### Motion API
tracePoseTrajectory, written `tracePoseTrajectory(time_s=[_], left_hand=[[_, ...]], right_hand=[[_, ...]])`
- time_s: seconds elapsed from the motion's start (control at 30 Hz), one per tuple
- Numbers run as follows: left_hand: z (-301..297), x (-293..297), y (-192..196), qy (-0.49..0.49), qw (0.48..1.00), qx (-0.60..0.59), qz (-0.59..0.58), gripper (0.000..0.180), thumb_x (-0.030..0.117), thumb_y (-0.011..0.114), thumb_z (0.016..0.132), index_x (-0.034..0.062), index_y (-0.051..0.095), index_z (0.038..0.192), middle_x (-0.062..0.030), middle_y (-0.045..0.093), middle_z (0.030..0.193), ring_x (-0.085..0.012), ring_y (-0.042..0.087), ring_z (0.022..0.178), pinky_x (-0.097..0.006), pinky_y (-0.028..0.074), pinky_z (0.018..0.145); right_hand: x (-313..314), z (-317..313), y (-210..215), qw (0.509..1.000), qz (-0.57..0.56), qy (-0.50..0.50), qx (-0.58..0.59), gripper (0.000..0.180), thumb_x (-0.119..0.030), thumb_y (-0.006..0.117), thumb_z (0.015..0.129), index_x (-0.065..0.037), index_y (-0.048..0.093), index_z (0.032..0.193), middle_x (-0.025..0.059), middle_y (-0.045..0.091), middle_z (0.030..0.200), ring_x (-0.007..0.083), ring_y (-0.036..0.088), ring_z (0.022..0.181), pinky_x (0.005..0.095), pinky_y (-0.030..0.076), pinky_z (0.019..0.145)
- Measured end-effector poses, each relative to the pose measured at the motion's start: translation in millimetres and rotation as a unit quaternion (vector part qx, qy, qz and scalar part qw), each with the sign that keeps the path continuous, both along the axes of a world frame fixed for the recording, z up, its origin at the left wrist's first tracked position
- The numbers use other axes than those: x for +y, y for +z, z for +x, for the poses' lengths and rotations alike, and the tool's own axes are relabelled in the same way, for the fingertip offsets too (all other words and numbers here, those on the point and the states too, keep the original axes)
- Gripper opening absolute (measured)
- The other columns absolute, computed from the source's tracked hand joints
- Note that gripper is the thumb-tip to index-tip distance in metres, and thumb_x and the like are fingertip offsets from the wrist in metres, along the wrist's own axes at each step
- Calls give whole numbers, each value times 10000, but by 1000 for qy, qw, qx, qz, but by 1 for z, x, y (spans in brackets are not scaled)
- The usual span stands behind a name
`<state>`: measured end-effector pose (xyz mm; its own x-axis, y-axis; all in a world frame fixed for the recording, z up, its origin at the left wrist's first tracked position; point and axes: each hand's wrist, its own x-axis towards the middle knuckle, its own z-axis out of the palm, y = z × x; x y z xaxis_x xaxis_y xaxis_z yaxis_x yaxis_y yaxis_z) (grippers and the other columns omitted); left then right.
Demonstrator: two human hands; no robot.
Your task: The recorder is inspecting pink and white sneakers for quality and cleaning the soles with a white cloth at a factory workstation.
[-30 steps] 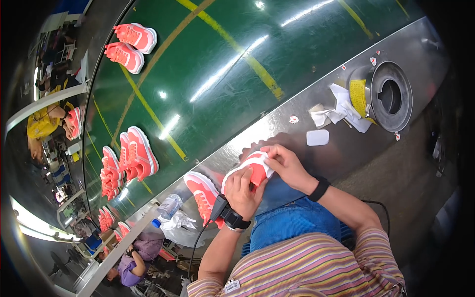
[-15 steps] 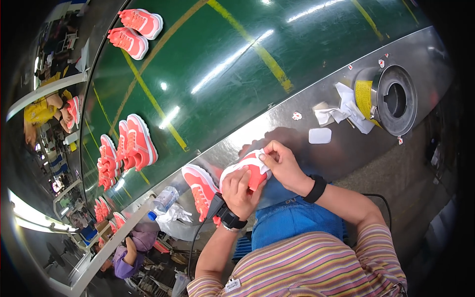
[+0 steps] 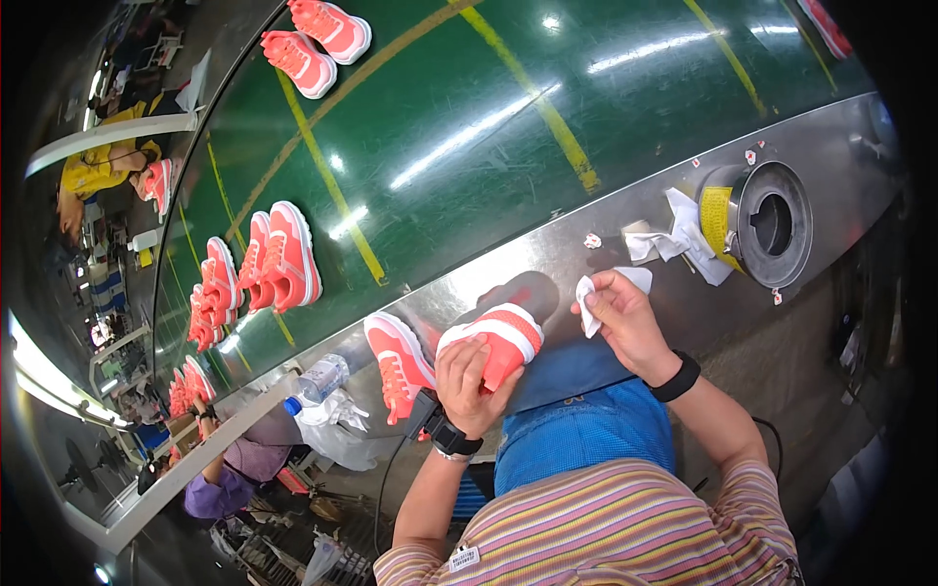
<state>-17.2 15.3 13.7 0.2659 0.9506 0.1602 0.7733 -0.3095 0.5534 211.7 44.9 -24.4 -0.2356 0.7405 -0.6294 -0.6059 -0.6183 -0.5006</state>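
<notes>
My left hand [image 3: 467, 384] is curled partway closed around a coral running shoe [image 3: 500, 340], fingers on its upper, holding it at the near edge of the metal bench [image 3: 440, 303]. My right hand [image 3: 623, 320] is closed to a pinch, thumb against fingers, on a white cloth [image 3: 588, 307], apart from the shoe. A second running shoe [image 3: 394, 356] rests just left of the held one.

For containers, I have a squat metal canister [image 3: 800, 210] at the right, its round opening too dark for me to read inside. At the left lies a clear plastic bottle [image 3: 322, 377], blue-capped, its contents unclear to me, beside a plastic bag [image 3: 337, 447].
</notes>
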Motion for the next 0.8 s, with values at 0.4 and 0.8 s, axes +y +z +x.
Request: tracePoseTrajectory(time_s=[0.4,0.8], left_hand=[[21,-6,-11,-47,998,37,-15,514,132,806,562,63,568,1013,-81,599,1025,-272,558,908,-409,440,817],[22,-32,-22,-72,990,119,2,265,125,629,652,127,599,915,-15,612,1055,-179,566,924,-386,413,861]], right_hand=[[-17,-41,-36,979,102,142,-103,102,-22,583,829,-7,518,905,85,594,1002,81,530,816,244,453,690],[-12,-51,-22,950,88,215,-210,80,-7,588,835,-39,514,838,2,460,800,46,455,710,223,399,607]])
